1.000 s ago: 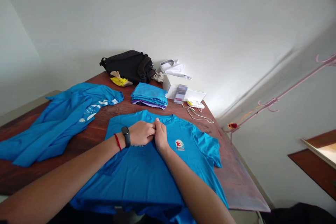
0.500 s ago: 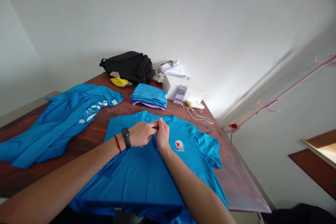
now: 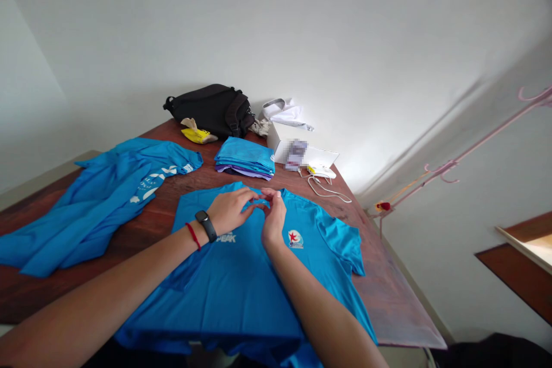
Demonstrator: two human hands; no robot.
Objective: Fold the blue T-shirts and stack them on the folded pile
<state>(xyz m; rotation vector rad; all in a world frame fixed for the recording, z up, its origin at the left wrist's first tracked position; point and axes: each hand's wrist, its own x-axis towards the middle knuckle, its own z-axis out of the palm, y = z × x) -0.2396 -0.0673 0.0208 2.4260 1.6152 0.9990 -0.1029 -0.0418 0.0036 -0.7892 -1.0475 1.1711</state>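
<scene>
A blue T-shirt (image 3: 245, 282) lies spread on the table, its lower end hanging over the near edge. It has a white PEAK print on the left chest and a round badge with a red star on the right. Over the collar, my left hand (image 3: 233, 209) and my right hand (image 3: 274, 218) meet at the fingertips. The left fingers and thumb are apart, with no object visible between them. My right fingers bend toward the left hand and also show nothing in them. A black wristband (image 3: 206, 225) and a red string circle my left wrist.
Another blue shirt (image 3: 99, 201) lies crumpled at left. Behind the spread shirt sit a folded clothes stack (image 3: 245, 155), a black bag (image 3: 207, 109), a yellow packet (image 3: 196, 134), a white box (image 3: 278, 146) and a white cord (image 3: 323, 191). A pink hook rack (image 3: 444, 171) stands right.
My hands were clasped together and have loosened, with the fingers now spread and only the tips meeting. Both moved slightly, uncovering the PEAK print. The shirt stays put.
</scene>
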